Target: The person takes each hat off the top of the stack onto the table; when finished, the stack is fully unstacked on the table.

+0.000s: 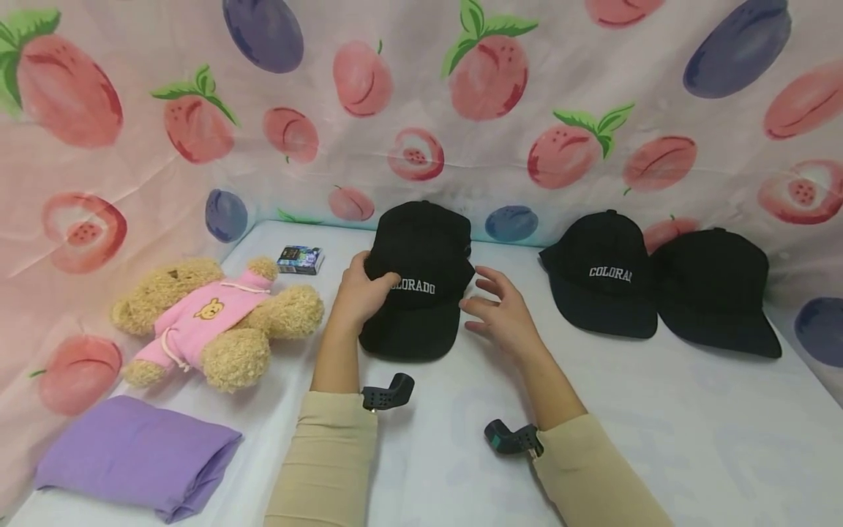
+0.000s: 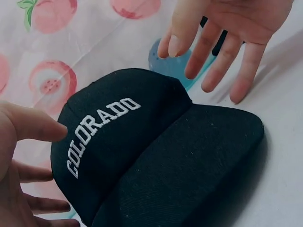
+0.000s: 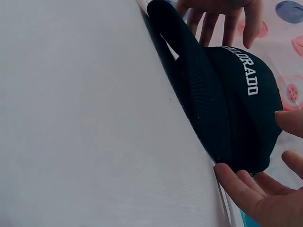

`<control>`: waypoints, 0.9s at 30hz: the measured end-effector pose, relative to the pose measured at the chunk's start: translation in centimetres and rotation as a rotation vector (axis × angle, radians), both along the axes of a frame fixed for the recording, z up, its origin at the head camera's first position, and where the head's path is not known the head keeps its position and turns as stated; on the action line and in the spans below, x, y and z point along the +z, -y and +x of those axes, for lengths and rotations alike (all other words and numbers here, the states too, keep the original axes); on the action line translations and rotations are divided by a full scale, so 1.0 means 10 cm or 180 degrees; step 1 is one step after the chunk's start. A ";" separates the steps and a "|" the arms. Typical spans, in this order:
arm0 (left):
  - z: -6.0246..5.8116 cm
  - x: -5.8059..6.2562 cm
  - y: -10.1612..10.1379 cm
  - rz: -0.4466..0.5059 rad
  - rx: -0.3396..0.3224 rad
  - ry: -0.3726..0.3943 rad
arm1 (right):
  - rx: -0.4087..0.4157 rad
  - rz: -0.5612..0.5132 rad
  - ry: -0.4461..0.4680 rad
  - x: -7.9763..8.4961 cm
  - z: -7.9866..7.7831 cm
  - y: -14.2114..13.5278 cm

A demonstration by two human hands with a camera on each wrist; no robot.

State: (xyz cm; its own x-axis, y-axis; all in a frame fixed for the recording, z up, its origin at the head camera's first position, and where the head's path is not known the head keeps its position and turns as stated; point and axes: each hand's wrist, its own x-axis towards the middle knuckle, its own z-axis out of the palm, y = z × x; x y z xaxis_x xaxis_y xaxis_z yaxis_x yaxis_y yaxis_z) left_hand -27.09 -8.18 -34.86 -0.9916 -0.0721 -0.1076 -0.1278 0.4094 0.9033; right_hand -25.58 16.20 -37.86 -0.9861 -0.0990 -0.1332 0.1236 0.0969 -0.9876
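Note:
A black baseball cap [image 1: 411,322] with white "COLORADO" lettering sits at the middle of the white surface, its brim toward me. Behind its lettered front rises more black crown [image 1: 424,227]; whether that is a second cap I cannot tell. My left hand [image 1: 361,293] is at the cap's left side, thumb over the front beside the lettering and fingers loosely spread. At the right side is my right hand [image 1: 502,311], fingers apart and nearly straight, close to the cap's edge. The right wrist view shows its fingertips [image 3: 227,177] by the cap's lower edge; contact is unclear.
To the right stand another black lettered cap [image 1: 609,289] and a black cap [image 1: 714,285] overlapping it. At left lie a teddy bear [image 1: 214,315] in pink, a small dark box [image 1: 300,260] and a folded purple cloth [image 1: 135,457]. Fruit-print fabric [image 1: 421,88] hangs behind.

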 end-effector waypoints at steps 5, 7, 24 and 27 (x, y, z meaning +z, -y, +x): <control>-0.02 -0.05 0.00 -0.0257 -0.0078 0.0013 | 0.0005 -0.0001 0.0007 -0.02 -0.02 0.01; -0.02 -0.06 0.00 -0.0292 -0.0089 -0.0007 | 0.0028 -0.0025 0.0005 -0.03 -0.03 0.02; -0.02 -0.06 0.03 -0.0248 -0.0040 0.0176 | 0.0183 -0.0120 -0.0007 -0.08 -0.04 0.05; -0.02 -0.04 0.05 -0.0268 -0.0060 0.0162 | 0.0193 -0.0143 -0.0040 -0.09 -0.03 0.04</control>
